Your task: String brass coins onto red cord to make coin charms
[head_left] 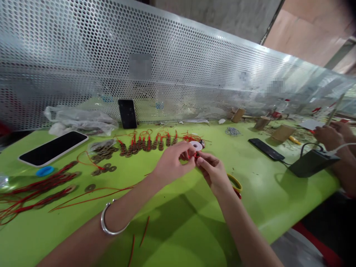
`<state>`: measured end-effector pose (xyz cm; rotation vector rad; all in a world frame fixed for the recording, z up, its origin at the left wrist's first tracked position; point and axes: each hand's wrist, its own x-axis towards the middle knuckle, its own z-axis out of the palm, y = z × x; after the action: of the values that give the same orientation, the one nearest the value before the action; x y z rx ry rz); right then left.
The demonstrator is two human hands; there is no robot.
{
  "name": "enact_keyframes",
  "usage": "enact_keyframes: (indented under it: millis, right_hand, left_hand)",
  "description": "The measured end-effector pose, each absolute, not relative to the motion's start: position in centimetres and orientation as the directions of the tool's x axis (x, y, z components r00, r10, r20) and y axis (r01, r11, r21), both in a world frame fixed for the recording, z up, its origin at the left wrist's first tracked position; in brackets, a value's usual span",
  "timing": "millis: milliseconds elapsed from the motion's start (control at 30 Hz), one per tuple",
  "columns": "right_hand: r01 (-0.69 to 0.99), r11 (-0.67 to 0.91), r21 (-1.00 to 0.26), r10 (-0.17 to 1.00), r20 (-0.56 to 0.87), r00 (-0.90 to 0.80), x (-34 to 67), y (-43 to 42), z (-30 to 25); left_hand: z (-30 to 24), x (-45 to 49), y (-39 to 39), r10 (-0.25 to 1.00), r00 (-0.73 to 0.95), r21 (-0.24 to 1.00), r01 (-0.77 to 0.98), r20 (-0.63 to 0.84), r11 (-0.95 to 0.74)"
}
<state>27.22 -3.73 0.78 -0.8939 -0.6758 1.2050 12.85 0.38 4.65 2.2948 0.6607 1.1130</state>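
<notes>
My left hand [178, 157] is closed, with its thumb and fingers pinched on a small piece of red cord [197, 155]. From the other side my right hand [213, 168] grips the same piece, its fingertips almost touching those of the left. Fingers hide most of the cord, and a dark bit shows in it. Just behind the fingertips lies a white disc [196, 145] with a hole. Long red strands [111, 192] lie on the table left of my hands. Beside my right wrist is a yellow-and-red handle [235, 182], partly covered by the arm.
Behind my left hand lie a row of coin strings [148, 144] and loose coins [104, 150]. Phones [54, 148] stand or lie around the green table [167, 230]. A power bank [314, 162] sits right, near another person's hands [330, 134]. A perforated metal screen [180, 66] closes the back.
</notes>
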Motion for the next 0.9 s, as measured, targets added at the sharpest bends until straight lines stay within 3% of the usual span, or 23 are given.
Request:
enact_keyframes:
  millis: [200,400,900]
  right_hand:
    - [-0.442,0.132,-0.887,0.969,0.021,0.246,27.2,-3.7,0.6]
    - [-0.516,0.141,-0.845,0.957,-0.018,0.290,27.3,-3.4,0.7]
    - [-0.509,0.162,-0.846,0.967,0.033,0.254,27.8,-3.2,-0.2]
  left_hand:
    - [5.0,12.9,0.0,0.654,0.551,0.705,0.158,0.518,-0.691]
    - [5.5,13.1,-0.2,0.762,0.469,0.851,0.039,0.447,-0.523]
    - [5.3,13.0,-0.1,0.755,0.506,0.779,0.230,0.417,-0.584]
